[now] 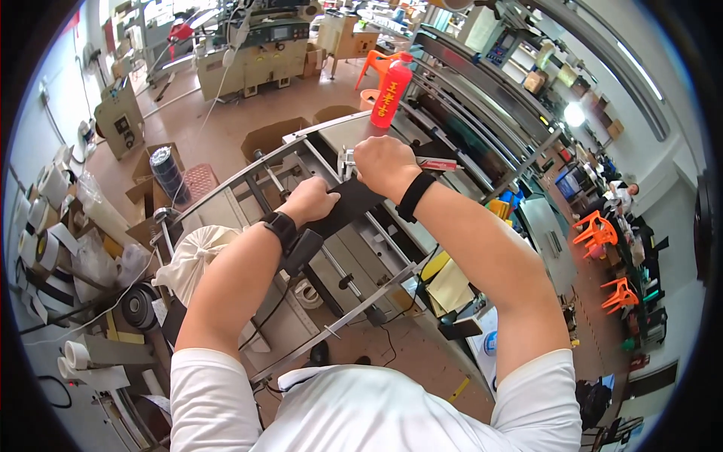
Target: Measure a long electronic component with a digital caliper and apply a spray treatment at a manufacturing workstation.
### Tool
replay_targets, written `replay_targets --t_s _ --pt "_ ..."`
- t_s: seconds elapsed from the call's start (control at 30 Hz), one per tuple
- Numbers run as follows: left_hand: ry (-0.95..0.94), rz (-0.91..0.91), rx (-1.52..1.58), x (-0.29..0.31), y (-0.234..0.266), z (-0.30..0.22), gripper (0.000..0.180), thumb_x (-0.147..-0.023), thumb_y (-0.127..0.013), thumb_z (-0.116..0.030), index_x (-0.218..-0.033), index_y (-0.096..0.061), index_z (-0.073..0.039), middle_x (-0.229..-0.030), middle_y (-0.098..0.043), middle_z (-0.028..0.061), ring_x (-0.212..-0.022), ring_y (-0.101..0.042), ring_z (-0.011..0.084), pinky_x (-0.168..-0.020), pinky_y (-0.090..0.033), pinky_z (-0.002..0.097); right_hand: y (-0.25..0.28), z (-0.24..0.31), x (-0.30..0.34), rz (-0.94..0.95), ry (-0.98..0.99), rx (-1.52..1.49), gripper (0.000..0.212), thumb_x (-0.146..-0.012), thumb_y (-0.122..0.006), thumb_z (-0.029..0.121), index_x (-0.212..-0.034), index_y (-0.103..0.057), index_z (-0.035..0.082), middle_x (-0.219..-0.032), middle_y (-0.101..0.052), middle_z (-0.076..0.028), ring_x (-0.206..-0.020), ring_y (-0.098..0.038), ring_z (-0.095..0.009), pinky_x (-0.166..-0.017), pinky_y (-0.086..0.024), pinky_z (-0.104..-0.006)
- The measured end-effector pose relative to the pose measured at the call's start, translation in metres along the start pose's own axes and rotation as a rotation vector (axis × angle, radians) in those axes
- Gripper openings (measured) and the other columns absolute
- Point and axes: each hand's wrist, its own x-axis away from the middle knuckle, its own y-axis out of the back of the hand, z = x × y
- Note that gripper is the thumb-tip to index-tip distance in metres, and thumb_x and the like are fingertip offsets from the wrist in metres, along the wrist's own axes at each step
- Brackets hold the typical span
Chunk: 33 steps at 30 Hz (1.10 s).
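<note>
Above a metal-framed machine (324,158), my right hand (385,164) is closed around what looks like a metal caliper, its silver jaws (346,163) showing left of the fist. A slim red and silver piece (438,163) sticks out on the fist's other side; whether it belongs to the caliper I cannot tell. The jaws are close to the edge of a black sheet (354,202) lying across the machine. My left hand (310,200) is closed at that sheet's left edge, fingers and thumb together. Just beyond my right hand, a red bottle (392,90) stands upright.
A cream cloth bundle (202,252) sits left of my left forearm. Farther left are a dark roll (169,172) and open cardboard boxes (273,138). A long roller machine (482,98) stretches along the right. Orange chairs (596,227) and a seated person (621,194) are at far right.
</note>
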Motion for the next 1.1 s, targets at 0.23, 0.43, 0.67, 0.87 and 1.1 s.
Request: replay_targets --t_s 0.23,0.43,0.67,0.87,1.1 --pt "0.009 -0.003 -0.005 0.002 0.001 0.000 0.042 -0.088 -0.066 -0.033 -0.096 -0.070 0.008 -0.101 -0.068 0.0310 -0.102 -0.066 0.0447 -0.090 -0.053 0.0478 -0.010 -0.011 -0.026 0.020 0.122 0.199 0.012 -0.072 -0.079 0.017 -0.081 -0.076 0.010 -0.084 -0.075 -0.011 -0.081 -0.075 -0.027 -0.073 -0.060 -0.0376" --pt "0.047 0.001 -0.014 0.003 -0.001 -0.003 0.036 -0.088 -0.069 -0.030 -0.096 -0.071 0.005 -0.096 -0.069 0.0282 -0.097 -0.066 0.0440 -0.088 -0.052 0.0462 -0.011 -0.023 -0.041 0.098 0.244 0.248 0.011 -0.076 -0.075 0.016 -0.085 -0.077 0.009 -0.088 -0.076 -0.011 -0.085 -0.075 -0.028 -0.075 -0.060 -0.0377" --pt "0.051 0.017 -0.009 0.003 0.001 -0.005 0.041 -0.089 -0.068 -0.032 -0.096 -0.070 0.008 -0.100 -0.069 0.0296 -0.100 -0.066 0.0441 -0.090 -0.053 0.0469 -0.008 -0.029 -0.049 0.265 0.374 0.253 0.013 -0.075 -0.076 0.016 -0.084 -0.076 0.006 -0.088 -0.075 -0.012 -0.088 -0.074 -0.029 -0.076 -0.059 -0.0380" --pt "0.054 0.042 -0.017 0.003 0.001 -0.004 0.043 -0.090 -0.067 -0.033 -0.096 -0.070 0.009 -0.102 -0.069 0.0297 -0.102 -0.066 0.0442 -0.091 -0.053 0.0470 0.009 -0.028 -0.052 0.427 0.491 0.350 0.011 -0.080 -0.068 0.010 -0.086 -0.076 0.006 -0.093 -0.075 -0.012 -0.093 -0.073 -0.029 -0.077 -0.059 -0.0401" --pt "0.089 0.057 -0.008 0.005 0.004 -0.010 0.043 -0.091 -0.066 -0.032 -0.098 -0.070 0.009 -0.104 -0.069 0.0295 -0.103 -0.066 0.0442 -0.091 -0.054 0.0461 -0.005 -0.038 -0.065 0.334 0.593 0.283 0.011 -0.080 -0.068 0.011 -0.087 -0.076 0.006 -0.092 -0.075 -0.013 -0.093 -0.073 -0.030 -0.078 -0.059 -0.0407"
